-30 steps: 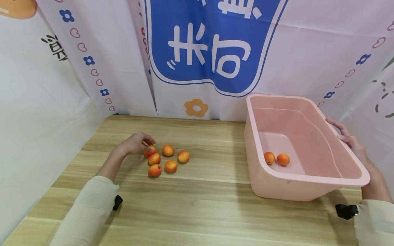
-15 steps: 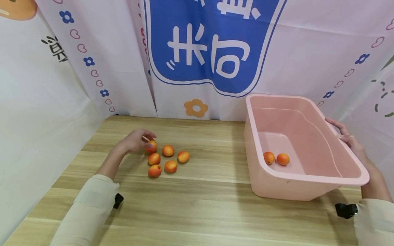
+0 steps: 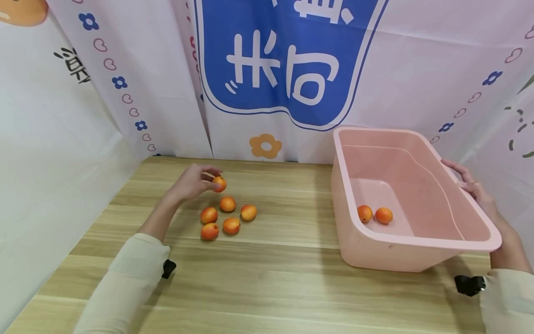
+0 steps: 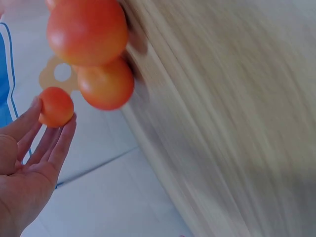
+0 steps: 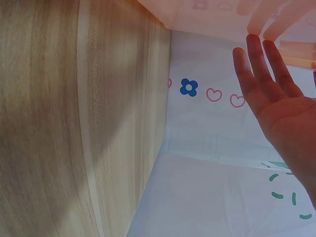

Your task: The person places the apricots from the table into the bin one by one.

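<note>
In the head view my left hand pinches a small orange-red fruit between thumb and fingertips, behind the loose group on the table. The left wrist view shows this same fruit at the fingertips, beside bigger-looking near ones. Several matching fruits lie close together on the wood. At the right stands a deep pink plastic tub with two such fruits on its floor. My right hand holds the tub's right rim, thumb over the edge; its fingers lie straight against the outer wall.
The wooden table backs onto a printed cloth that hangs behind and along both sides. The tub's high left wall faces the loose fruits. A black wrist device sits by the right cuff.
My left hand has picked one fruit out of the group's left end and carried it back and to the right. The right hand and the tub have stayed put.
</note>
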A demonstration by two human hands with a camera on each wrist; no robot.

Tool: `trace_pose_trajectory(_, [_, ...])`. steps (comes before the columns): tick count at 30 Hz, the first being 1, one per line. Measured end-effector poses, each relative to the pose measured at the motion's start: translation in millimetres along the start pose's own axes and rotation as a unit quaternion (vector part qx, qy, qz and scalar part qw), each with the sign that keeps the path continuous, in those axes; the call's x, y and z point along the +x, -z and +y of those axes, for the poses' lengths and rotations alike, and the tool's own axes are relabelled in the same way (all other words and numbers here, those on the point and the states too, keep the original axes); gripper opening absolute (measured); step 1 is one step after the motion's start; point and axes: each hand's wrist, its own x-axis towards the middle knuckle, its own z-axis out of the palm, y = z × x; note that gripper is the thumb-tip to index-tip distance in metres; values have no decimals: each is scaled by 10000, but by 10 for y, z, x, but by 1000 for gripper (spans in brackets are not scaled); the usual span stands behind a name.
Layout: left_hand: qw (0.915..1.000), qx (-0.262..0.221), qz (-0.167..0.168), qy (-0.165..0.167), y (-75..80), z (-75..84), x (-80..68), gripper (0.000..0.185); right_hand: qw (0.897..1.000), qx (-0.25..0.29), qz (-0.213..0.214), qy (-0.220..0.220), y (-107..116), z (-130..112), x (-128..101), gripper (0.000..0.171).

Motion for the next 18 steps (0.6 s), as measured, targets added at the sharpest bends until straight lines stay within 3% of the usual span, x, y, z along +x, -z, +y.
trace_pose_trajectory(8, [9992, 51, 400, 66, -88, 140, 110, 41, 9999, -40, 89, -50, -8, -10, 12, 75])
trace_pose_trajectory(18, [9976, -455, 427, -302, -365, 397, 369, 38, 9999, -92, 124, -39, -5, -7, -2, 75])
